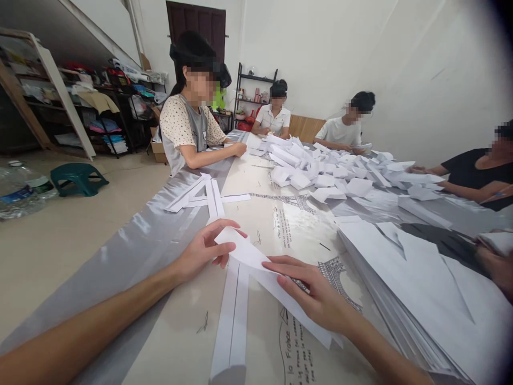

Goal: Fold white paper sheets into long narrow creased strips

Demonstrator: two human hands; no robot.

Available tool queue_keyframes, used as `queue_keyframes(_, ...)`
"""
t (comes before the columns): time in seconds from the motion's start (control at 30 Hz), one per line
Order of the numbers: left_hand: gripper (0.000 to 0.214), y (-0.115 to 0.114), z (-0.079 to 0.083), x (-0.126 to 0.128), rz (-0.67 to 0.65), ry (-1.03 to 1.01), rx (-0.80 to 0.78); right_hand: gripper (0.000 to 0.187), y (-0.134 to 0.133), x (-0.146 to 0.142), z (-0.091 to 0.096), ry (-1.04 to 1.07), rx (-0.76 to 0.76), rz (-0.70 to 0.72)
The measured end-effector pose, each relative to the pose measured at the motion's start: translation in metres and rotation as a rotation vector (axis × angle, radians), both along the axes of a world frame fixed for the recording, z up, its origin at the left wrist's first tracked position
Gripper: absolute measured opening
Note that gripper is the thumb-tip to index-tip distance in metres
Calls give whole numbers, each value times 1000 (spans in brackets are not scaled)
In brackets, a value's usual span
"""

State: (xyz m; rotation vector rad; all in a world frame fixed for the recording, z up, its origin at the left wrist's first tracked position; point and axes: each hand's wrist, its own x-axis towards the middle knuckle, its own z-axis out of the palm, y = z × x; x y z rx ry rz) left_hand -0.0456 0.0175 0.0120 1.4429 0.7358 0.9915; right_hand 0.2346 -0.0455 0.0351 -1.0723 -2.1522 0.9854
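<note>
A strip of white paper [240, 247], partly folded and curling up at its near-left end, spans my two hands over the table. My left hand [212, 243] pinches that end between thumb and fingers. My right hand [310, 286] grips the fold farther along, with fingers on top of it; the lower layer runs out beneath this hand toward the lower right. Under the held strip lies a long folded paper strip [232, 315] with a line down its middle. Beyond my left hand, several folded strips [214, 198] lie crossed over each other.
A thick stack of white paper [417, 289] lies at right. Behind it spreads a large heap of folded papers [320, 166]. Several people sit around the table [160, 256], which has a printed cover. A green stool [79, 179] and plastic bottles [24, 187] are on the floor at left.
</note>
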Motion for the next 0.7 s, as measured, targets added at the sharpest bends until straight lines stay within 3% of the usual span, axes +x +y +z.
queue_keyframes(0.23,50,-3,5,2,12,54,62,34,6,9,2,38,-110,-6)
queue_keyframes(0.5,25,6,6,-9,22,201,128,32,8,11,8,89,-269,25)
queue_keyframes(0.7,25,14,1,-21,165,287,107,28,8,12,2,54,-253,-46)
